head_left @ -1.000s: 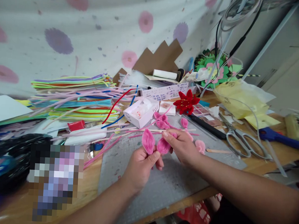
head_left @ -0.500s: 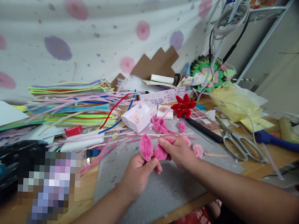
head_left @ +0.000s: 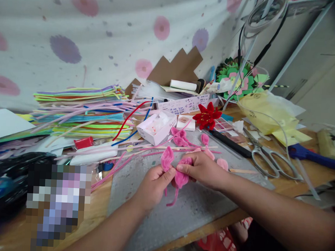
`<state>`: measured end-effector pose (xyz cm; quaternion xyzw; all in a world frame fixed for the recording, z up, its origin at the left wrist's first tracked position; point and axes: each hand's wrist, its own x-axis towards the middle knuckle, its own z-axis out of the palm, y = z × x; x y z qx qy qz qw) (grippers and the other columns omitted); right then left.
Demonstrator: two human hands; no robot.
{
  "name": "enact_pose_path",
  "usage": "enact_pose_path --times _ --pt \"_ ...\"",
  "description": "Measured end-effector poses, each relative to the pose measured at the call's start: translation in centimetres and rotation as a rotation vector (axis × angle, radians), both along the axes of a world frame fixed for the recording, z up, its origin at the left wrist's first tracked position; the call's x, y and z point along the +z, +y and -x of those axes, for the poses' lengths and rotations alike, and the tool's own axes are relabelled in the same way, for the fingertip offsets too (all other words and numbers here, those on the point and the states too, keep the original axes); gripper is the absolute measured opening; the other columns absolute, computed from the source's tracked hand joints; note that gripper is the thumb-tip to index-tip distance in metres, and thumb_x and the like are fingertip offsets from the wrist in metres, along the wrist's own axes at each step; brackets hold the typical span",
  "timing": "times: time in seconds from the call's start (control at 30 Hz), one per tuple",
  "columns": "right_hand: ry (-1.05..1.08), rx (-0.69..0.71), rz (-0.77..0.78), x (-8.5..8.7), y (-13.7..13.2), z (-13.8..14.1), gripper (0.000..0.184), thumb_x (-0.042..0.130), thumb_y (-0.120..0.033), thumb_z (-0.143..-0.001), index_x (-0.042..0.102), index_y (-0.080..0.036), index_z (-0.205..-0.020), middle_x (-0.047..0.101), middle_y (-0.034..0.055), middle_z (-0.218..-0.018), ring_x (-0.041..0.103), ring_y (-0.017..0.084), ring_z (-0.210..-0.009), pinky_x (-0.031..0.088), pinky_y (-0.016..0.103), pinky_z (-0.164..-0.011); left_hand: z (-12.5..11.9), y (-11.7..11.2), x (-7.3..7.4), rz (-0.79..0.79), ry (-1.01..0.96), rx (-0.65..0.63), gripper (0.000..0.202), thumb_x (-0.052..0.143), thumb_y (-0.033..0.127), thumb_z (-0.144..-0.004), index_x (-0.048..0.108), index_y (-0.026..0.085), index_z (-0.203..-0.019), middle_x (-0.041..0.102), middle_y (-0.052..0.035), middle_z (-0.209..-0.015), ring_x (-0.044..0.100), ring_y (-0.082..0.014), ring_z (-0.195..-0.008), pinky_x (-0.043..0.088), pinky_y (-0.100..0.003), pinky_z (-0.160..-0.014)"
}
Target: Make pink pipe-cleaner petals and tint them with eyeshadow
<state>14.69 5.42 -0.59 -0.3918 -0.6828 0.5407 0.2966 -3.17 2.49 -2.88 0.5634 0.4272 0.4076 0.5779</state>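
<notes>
My left hand (head_left: 152, 186) pinches the base of a fuzzy pink pipe-cleaner petal (head_left: 167, 158) that stands upright above its fingers. Beside it my right hand (head_left: 203, 169) is closed on a second pink petal (head_left: 181, 176), whose stem tails hang down over the grey mat (head_left: 179, 212). The two hands meet above the mat, with the petals touching. More pink petals (head_left: 180, 138) lie loose on the mat behind the hands.
A stack of coloured pipe cleaners (head_left: 81, 111) fills the left. A white box (head_left: 156, 127), a red flower (head_left: 207, 116), scissors (head_left: 269, 155), a blue glue gun (head_left: 312, 155) and a yellow bag (head_left: 266, 110) lie behind and right. A black bag (head_left: 10, 181) sits at the left.
The hands have drawn closer together. The right hand's petal has turned downward, and its stem tails now hang below the hands.
</notes>
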Motion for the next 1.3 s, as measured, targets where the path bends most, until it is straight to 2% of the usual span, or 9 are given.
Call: enact_pose_path --times 0.17,0.33,0.47,0.57,0.7,0.8,0.97,1.13,1.3 --pt "-0.075 -0.044 -0.012 -0.1 -0.2 0.4 0.040 0.062 -0.049 -0.078 0.053 -0.016 -0.057 0.049 -0.0029 -0.047 0.042 0.008 -0.043 0.029 0.020 -0.040 -0.4 -0.4 0.9 -0.018 0.108 0.014 0.029 0.058 0.039 -0.080 0.062 0.014 -0.066 0.058 -0.0007 -0.059 0.051 -0.0135 -0.057 0.039 -0.025 -0.057" --pt "-0.074 -0.037 -0.062 -0.3 -0.3 0.6 0.041 0.054 -0.047 -0.084 0.055 -0.016 -0.058 0.048 -0.0027 -0.047 0.040 0.007 -0.043 0.026 0.020 -0.040 -0.4 -0.4 1.0 -0.038 0.190 0.112 0.024 0.054 0.031 -0.081 0.060 0.015 -0.065 0.058 -0.0009 -0.057 0.052 -0.0140 -0.055 0.041 -0.026 -0.056" --pt "-0.117 -0.065 -0.097 -0.4 -0.4 0.8 0.038 0.053 -0.043 -0.085 0.054 -0.017 -0.058 0.049 -0.0021 -0.047 0.042 0.008 -0.043 0.028 0.020 -0.041 -0.4 -0.3 0.9 -0.030 0.177 0.097 0.025 0.053 0.033 -0.082 0.060 0.015 -0.066 0.058 -0.0013 -0.060 0.051 -0.0146 -0.058 0.041 -0.028 -0.059" --pt "-0.087 -0.075 -0.133 -0.6 -0.4 0.9 0.038 0.053 -0.044 -0.083 0.049 -0.018 -0.055 0.044 -0.0038 -0.046 0.039 0.008 -0.042 0.026 0.020 -0.040 -0.5 -0.3 1.0 -0.046 0.152 0.101 0.022 0.054 0.031 -0.081 0.058 0.016 -0.065 0.056 -0.0003 -0.062 0.050 -0.0142 -0.062 0.040 -0.027 -0.061" --pt "-0.057 -0.001 -0.083 -0.5 -0.3 0.9 0.039 0.051 -0.045 -0.085 0.050 -0.017 -0.058 0.041 -0.0047 -0.047 0.035 0.007 -0.044 0.025 0.020 -0.041 -0.6 -0.5 1.2 -0.009 0.112 0.091 0.022 0.053 0.030 -0.081 0.056 0.016 -0.064 0.055 0.0005 -0.059 0.049 -0.0135 -0.060 0.040 -0.027 -0.061" --pt "-0.084 0.026 -0.165 -0.1 -0.3 0.6 0.036 0.055 -0.044 -0.084 0.051 -0.016 -0.061 0.043 -0.0040 -0.054 0.038 0.008 -0.050 0.028 0.020 -0.046 -0.5 -0.6 1.1 0.006 0.113 0.117 0.024 0.053 0.030 -0.081 0.055 0.016 -0.062 0.053 0.0015 -0.056 0.047 -0.0123 -0.055 0.038 -0.025 -0.057" --pt "-0.131 -0.075 -0.319 0.5 -0.2 0.2 0.037 0.053 -0.036 -0.085 0.044 -0.017 -0.056 0.041 -0.0041 -0.054 0.037 0.008 -0.053 0.028 0.021 -0.049 -0.3 -0.4 0.6 -0.032 0.160 0.136 0.027 0.053 0.032 -0.082 0.053 0.016 -0.060 0.050 0.0024 -0.055 0.044 -0.0113 -0.054 0.035 -0.024 -0.054" --pt "-0.219 -0.086 -0.382 0.3 -0.4 0.4 0.038 0.054 -0.031 -0.084 0.038 -0.018 -0.053 0.039 -0.0052 -0.050 0.036 0.007 -0.050 0.025 0.021 -0.048 -0.1 -0.2 0.1 -0.091 0.215 0.155 0.025 0.054 0.037 -0.083 0.059 0.015 -0.072 0.051 0.0017 -0.063 0.044 -0.0117 -0.060 0.036 -0.024 -0.057" --pt "-0.249 -0.094 -0.366 0.4 -0.8 1.0 0.033 0.056 -0.021 -0.082 0.039 -0.017 -0.054 0.047 -0.0045 -0.051 0.042 0.007 -0.049 0.028 0.020 -0.048 -0.1 -0.4 0.1 -0.123 0.304 0.254 0.030 0.052 0.037 -0.083 0.056 0.015 -0.062 0.046 0.0027 -0.056 0.039 -0.0107 -0.055 0.032 -0.024 -0.051"
